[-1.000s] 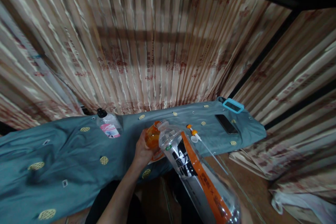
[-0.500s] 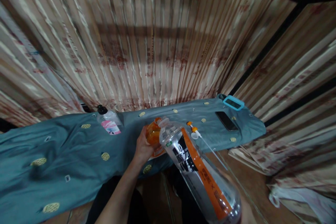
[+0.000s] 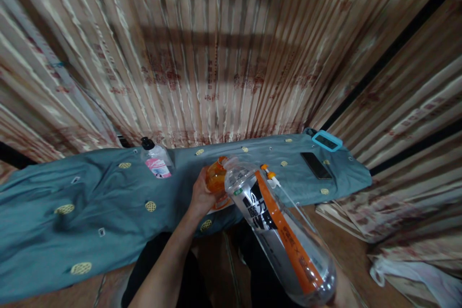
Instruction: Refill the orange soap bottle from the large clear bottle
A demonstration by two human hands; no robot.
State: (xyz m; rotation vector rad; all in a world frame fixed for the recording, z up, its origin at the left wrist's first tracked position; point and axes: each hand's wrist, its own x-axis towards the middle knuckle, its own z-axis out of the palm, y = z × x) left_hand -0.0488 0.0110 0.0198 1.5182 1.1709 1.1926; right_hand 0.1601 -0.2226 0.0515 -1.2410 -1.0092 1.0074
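My left hand (image 3: 201,196) is wrapped round an orange bottle (image 3: 215,176) that stands over the cloth at the near edge. My right hand (image 3: 339,285), mostly hidden, grips a large clear plastic drink bottle (image 3: 277,236) with an orange, silver and black label. This bottle is tilted, base toward me at the lower right. Its neck meets the mouth of the orange bottle, and it looks nearly drained. Just beyond it lies a pump dispenser top (image 3: 270,174) with an orange head and a long thin tube, partly covered by the big bottle.
A clear pump bottle (image 3: 157,162) with a black top and pink label stands to the left. On the right lie a dark phone (image 3: 316,165) and a blue-framed device (image 3: 327,140). Blue-green pineapple-print cloth (image 3: 115,192) covers the surface, with a pleated curtain (image 3: 202,57) behind.
The view has shifted slightly, so the surroundings sit a little farther right. Both hands keep their hold, and the big bottle stays tilted against the orange bottle's mouth.
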